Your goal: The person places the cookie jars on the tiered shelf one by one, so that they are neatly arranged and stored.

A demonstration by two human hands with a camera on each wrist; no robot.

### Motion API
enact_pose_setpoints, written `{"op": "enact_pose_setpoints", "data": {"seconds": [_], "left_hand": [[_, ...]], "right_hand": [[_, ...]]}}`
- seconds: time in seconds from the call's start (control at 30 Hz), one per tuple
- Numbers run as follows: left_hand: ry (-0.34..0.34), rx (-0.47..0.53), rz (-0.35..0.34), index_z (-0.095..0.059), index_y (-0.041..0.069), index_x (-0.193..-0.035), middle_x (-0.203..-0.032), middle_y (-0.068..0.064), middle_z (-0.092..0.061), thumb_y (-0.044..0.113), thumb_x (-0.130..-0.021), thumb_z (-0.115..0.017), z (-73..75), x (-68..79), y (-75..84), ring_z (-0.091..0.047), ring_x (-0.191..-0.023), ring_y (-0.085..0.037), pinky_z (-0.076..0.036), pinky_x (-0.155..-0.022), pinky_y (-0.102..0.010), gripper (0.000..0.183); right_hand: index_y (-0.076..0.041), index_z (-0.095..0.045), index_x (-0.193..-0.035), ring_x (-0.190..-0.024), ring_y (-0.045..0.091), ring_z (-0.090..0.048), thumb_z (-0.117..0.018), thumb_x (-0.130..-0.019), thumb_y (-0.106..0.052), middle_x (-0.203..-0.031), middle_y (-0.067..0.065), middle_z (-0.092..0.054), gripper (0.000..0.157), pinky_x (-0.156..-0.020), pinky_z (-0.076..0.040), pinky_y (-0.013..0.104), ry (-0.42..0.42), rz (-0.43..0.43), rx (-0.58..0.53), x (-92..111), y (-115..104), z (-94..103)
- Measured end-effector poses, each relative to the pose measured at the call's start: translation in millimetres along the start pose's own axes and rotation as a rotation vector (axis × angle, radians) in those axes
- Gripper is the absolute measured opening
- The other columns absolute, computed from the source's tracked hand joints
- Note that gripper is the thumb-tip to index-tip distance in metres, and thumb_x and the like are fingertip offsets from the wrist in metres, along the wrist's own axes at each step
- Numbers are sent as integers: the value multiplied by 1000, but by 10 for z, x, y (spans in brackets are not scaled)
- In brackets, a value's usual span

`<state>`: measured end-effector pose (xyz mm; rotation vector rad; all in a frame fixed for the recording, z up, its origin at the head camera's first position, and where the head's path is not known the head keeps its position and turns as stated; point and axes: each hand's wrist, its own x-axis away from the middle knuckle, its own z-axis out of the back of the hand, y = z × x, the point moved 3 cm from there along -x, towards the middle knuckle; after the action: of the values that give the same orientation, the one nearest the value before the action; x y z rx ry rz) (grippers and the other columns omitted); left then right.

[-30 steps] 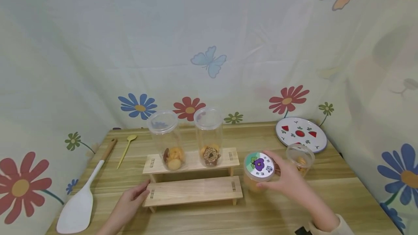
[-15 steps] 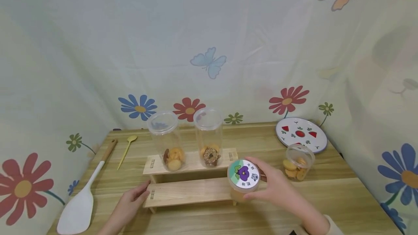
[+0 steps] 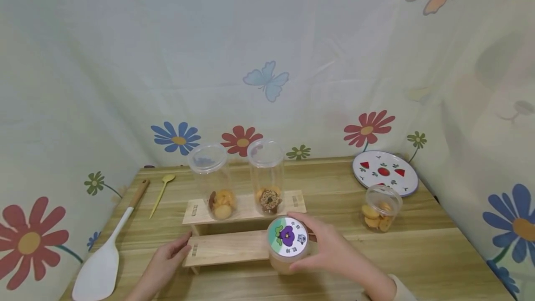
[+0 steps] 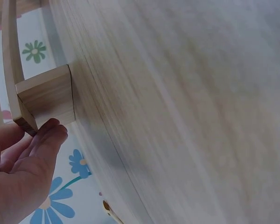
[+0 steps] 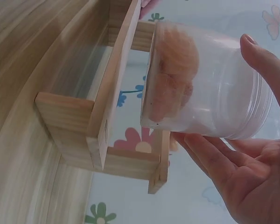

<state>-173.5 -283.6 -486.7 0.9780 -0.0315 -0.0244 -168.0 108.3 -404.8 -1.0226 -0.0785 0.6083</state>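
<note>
My right hand (image 3: 330,250) grips a clear plastic jar (image 5: 205,93) with fingers and thumb round its side. Its round lid sticker (image 3: 287,237) shows a purple flower, and cookies lie in its bottom. The jar is just above the right end of the lower step of a two-step wooden shelf (image 3: 230,247); a small gap shows beneath it in the right wrist view. At the lower step's left end, my left hand (image 3: 165,259) pinches the board's corner between thumb and fingers. Two tall clear jars, left (image 3: 211,180) and right (image 3: 267,175), stand on the upper step with cookies inside.
A smaller lidded jar of cookies (image 3: 380,210) stands on the table at right, before a white plate (image 3: 407,178) with red patterns. A white spatula (image 3: 98,268) and a yellow spoon (image 3: 160,194) lie at left. A flowered cloth (image 3: 317,82) hangs behind.
My right hand has carried the jar leftward from beside the shelf to above the lower step's right end. The small cookie jar at right has come into full view. The left hand stays put.
</note>
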Motion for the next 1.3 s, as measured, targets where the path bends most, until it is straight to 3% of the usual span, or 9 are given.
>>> {"op": "enact_pose_setpoints", "data": {"seconds": [0.33,0.63,0.93,1.13,1.3], "left_hand": [[15,-11,-23,-49,-9,-134,-134,-24,-51,15,-100,-54,3,4,10,-49,-123,-36,-43,-98,-42,42],[12,2,11,-48,-8,-135,-136,-23,-50,16,-100,-54,9,25,-6,-48,-124,-35,-43,-99,-41,43],[13,9,-5,-47,-10,-135,-136,-24,-49,15,-100,-54,-3,22,11,-48,-124,-36,-42,-99,-42,43],[9,6,-4,-47,-10,-135,-136,-24,-49,15,-100,-53,-6,16,15,-48,-124,-37,-43,-99,-42,43],[3,6,15,-46,-10,-135,-137,-25,-48,15,-100,-53,-5,19,29,-48,-124,-37,-43,-99,-43,43]], "right_hand": [[-18,-40,-147,-118,12,-52,-88,-62,-46,-138,-7,-50,101,-94,-47,29,-52,28,-11,-161,-69,-191],[-22,-38,-147,-117,11,-53,-87,-62,-48,-136,-6,-51,102,-96,-46,29,-54,87,-14,-391,-171,-410],[-24,-40,-145,-115,8,-54,-89,-62,-44,-135,-8,-51,99,-97,-44,26,-31,61,-80,-563,-188,-613],[-28,-39,-146,-116,7,-52,-88,-60,-47,-134,-13,-50,101,-98,-43,31,-27,54,-22,-627,-201,-721],[-24,-38,-147,-116,7,-52,-89,-59,-47,-134,-13,-51,104,-100,-42,32,-36,42,-32,-669,-218,-798]]}}
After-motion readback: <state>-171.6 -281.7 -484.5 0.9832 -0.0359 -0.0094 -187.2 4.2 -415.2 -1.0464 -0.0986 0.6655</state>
